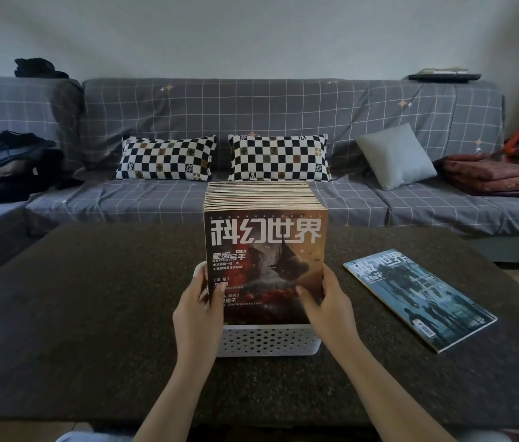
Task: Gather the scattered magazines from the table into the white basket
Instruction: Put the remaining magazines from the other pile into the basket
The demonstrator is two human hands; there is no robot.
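A white perforated basket (267, 341) stands at the middle of the dark table. Several magazines stand upright in it as a thick row, the front one an orange-brown magazine (266, 250) with large white characters. My left hand (197, 317) grips that row's left edge, thumb on the front cover. My right hand (328, 306) grips its right edge, thumb across the lower cover. One blue magazine (417, 296) lies flat on the table to the right of the basket, apart from both hands.
The dark speckled table (92, 314) fills the foreground. Behind it runs a grey checked sofa (251, 110) with two checkered pillows (165, 159), a grey cushion (395, 156), dark clothes (9, 167) at left and folded red blankets (491, 177) at right.
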